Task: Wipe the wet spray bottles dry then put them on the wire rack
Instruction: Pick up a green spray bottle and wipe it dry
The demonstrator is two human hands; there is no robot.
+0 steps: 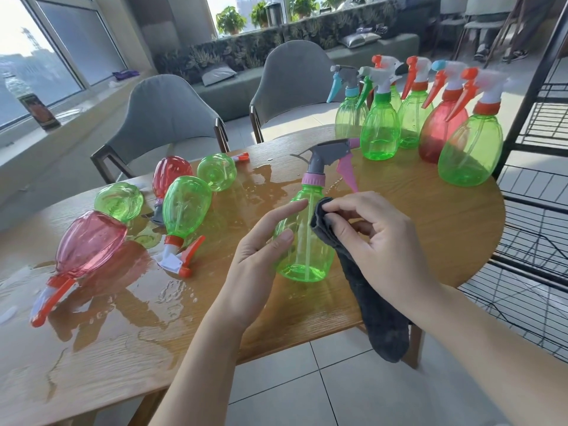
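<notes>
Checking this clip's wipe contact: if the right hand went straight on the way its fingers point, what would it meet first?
Probably the dark grey cloth the right hand pinches, then the green plastic spray bottle behind it.

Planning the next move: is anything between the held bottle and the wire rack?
Yes. The upright bottles stand at the table's right end, between the held green bottle and the wire rack.

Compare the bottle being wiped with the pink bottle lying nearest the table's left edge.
The held bottle is green and upright; the pink bottle lies on its side. The held one has a grey sprayer with a pink trigger; the pink one's trigger is orange. Both are clear plastic spray bottles.
</notes>
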